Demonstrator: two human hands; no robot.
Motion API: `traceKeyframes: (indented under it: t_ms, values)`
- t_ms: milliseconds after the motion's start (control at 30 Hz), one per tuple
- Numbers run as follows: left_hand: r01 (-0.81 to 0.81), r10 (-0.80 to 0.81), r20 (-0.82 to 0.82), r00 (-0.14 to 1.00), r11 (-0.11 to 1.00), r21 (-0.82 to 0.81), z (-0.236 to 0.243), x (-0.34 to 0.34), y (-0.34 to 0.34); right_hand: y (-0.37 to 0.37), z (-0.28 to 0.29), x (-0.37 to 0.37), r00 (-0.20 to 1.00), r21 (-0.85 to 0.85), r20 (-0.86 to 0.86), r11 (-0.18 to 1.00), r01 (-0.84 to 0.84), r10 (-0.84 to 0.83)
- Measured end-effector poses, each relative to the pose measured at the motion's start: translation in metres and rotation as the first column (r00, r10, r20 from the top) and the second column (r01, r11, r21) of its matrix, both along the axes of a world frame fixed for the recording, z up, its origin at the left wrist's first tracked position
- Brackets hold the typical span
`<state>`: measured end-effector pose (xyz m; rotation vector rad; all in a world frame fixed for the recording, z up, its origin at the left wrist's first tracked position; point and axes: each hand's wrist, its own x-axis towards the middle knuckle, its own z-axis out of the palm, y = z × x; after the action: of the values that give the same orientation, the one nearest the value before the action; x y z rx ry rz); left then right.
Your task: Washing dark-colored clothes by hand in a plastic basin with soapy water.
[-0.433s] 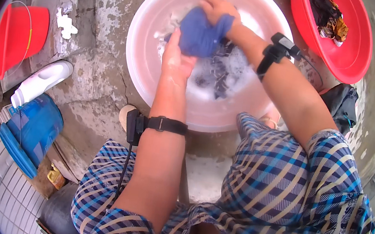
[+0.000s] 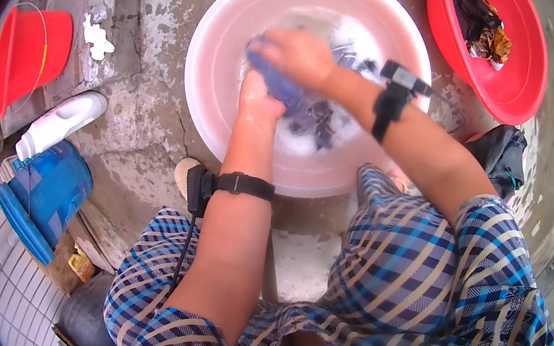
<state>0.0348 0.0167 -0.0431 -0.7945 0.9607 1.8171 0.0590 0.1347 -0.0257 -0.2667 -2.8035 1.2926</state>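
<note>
Over the pale pink basin (image 2: 210,103), my two hands have a wet blue cloth (image 2: 280,88) between them. My left hand (image 2: 258,96) is under the cloth and closed on it, its thumb showing at the near side while its fingers are hidden. On top, my right hand (image 2: 299,56) grips the cloth's upper part, smeared by motion. Below and to the right, dark patterned clothes (image 2: 320,119) lie in water with white suds (image 2: 293,141).
A red basin (image 2: 517,79) with dark and golden-brown cloth stands at the far right. To the left are a red bucket (image 2: 35,54), a white bottle (image 2: 68,119) and a blue container (image 2: 59,185). A black bag-like thing (image 2: 502,159) lies by my right arm.
My right hand has moved left and nearer, pulling the blue cloth down over my left hand. My left hand has hardly moved.
</note>
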Motion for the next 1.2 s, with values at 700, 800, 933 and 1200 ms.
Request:
traceKeyframes:
  t_ms: [700,800,933,1200]
  values:
    - [-0.160,0.157,-0.057,0.986,0.986,-0.044,0.020,0.009,0.024,0.044,-0.019,-0.012,0.970,0.093,0.181,0.985,0.146,-0.161]
    - [-0.262,0.255,-0.106,0.961,0.964,-0.054,0.008,0.005,0.002,0.029,-0.032,-0.011,0.909,-0.130,0.005,0.901,0.414,-0.417]
    - [-0.180,0.180,-0.012,0.984,0.970,-0.160,0.018,0.019,0.009,0.036,-0.047,0.014,0.941,-0.344,0.303,0.904,0.255,-0.151]
    - [-0.007,0.004,-0.134,0.991,1.000,-0.027,0.005,0.011,0.010,0.012,0.001,0.013,0.979,-0.034,0.196,0.998,0.057,-0.050]
